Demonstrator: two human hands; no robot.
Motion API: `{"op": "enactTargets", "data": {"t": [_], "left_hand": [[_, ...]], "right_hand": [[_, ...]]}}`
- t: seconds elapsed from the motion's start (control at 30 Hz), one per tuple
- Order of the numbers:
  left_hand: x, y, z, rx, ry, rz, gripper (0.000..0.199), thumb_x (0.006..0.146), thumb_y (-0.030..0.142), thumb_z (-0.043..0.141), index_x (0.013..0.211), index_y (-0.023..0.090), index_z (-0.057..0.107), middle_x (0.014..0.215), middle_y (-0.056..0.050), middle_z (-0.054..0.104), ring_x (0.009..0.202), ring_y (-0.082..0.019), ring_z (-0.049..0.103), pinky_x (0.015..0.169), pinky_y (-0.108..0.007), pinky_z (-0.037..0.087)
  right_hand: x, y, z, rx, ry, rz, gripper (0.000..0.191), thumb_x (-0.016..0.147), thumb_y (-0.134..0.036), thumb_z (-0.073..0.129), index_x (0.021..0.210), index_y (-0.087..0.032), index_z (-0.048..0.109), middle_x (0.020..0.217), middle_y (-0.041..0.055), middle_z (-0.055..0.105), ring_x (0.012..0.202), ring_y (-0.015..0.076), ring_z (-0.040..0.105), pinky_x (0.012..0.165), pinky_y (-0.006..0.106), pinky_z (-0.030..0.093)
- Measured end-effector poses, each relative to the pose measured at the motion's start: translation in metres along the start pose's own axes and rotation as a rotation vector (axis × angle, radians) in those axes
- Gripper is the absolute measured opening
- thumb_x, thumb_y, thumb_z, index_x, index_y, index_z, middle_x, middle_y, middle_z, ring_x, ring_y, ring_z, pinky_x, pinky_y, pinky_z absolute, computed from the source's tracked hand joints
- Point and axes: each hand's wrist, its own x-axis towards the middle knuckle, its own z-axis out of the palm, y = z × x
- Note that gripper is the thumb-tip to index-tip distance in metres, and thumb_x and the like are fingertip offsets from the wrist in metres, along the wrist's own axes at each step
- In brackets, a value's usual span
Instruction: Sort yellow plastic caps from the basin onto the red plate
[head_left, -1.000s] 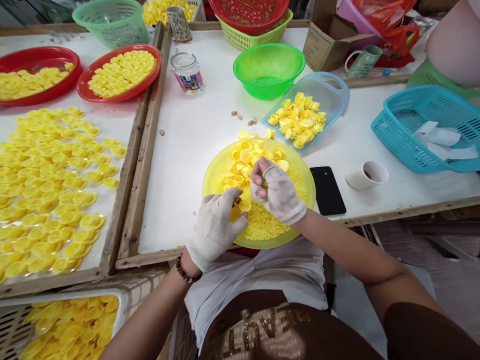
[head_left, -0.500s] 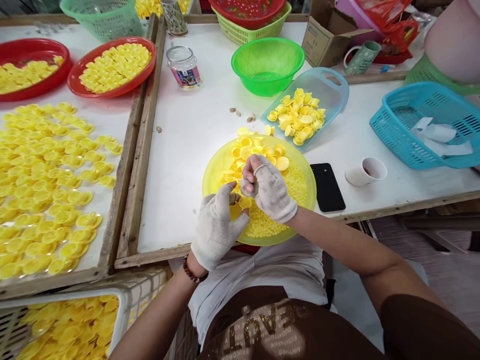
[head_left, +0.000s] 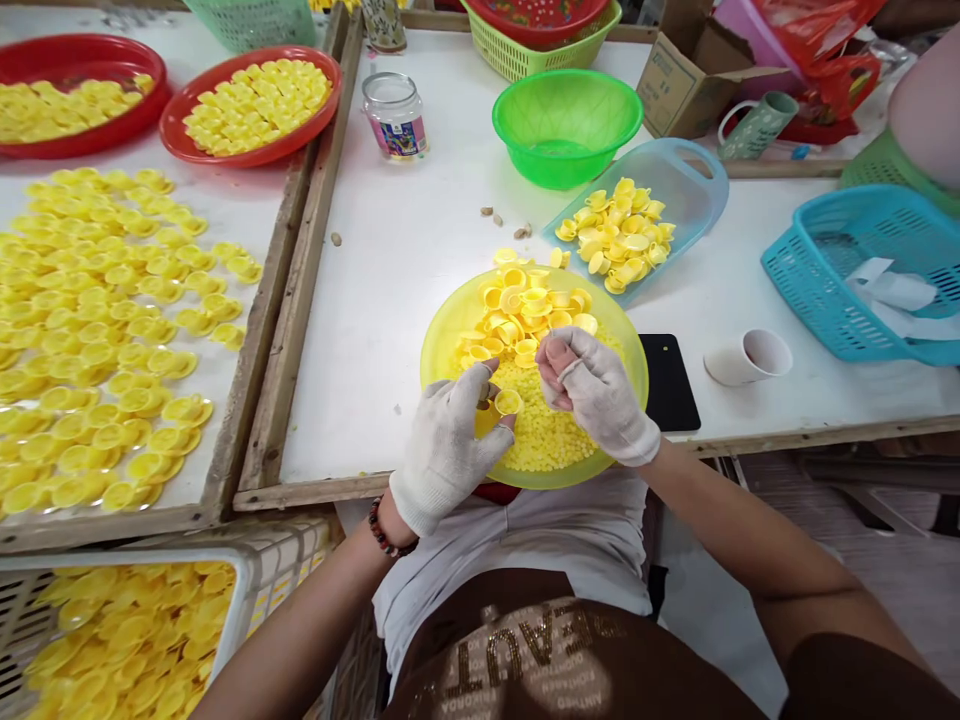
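Observation:
My left hand (head_left: 454,435), in a white fingerless glove, holds a small yellow cup (head_left: 508,402) between thumb and fingers, its opening facing up. My right hand (head_left: 596,388), gloved alike, is closed with its fingertips pinched together to the right of that cup; what they hold, if anything, is too small to make out. Both hands are over a yellow bowl (head_left: 442,330). Small yellow beads (head_left: 544,440) fill its near part, and a heap of yellow cups (head_left: 525,305) lies at its far side.
A blue tray (head_left: 694,195) of yellow cups and a green bowl (head_left: 566,125) stand beyond. Right are a black phone (head_left: 673,385), paper cup (head_left: 750,358) and blue basket (head_left: 817,290). Left, past a wooden edge (head_left: 300,290), lie many yellow pieces (head_left: 97,330).
My right hand has moved right, away from the cup in my left hand, and stays pinched. My left hand still holds the cup. The whole view has shifted slightly.

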Motion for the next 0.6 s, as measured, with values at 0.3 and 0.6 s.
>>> {"op": "enactTargets", "data": {"t": [0.3,0.6], "left_hand": [[0.004,0.008,0.008,0.002,-0.032,0.033,0.067,0.082,0.019,0.073,0.142,0.017,0.044,0.1,-0.005,0.075,0.091,-0.024,0.07,0.09,-0.042,0.054],[-0.005,-0.003,-0.026,-0.029,0.208,0.046,0.035,0.092,0.021,0.064,0.127,0.019,0.06,0.111,-0.008,0.071,0.102,-0.02,0.069,0.092,-0.036,0.056]], "right_hand": [[0.016,0.008,0.03,0.255,0.064,-0.075,0.036,0.098,-0.053,0.062,0.082,-0.023,0.049,0.073,-0.0046,0.043,0.059,0.0093,0.049,0.055,0.026,0.043],[-0.007,0.001,-0.011,-0.526,-0.015,-0.157,0.021,0.103,-0.039,0.054,0.089,-0.024,0.059,0.071,-0.0019,0.052,0.063,0.0135,0.052,0.061,0.03,0.045]]}}
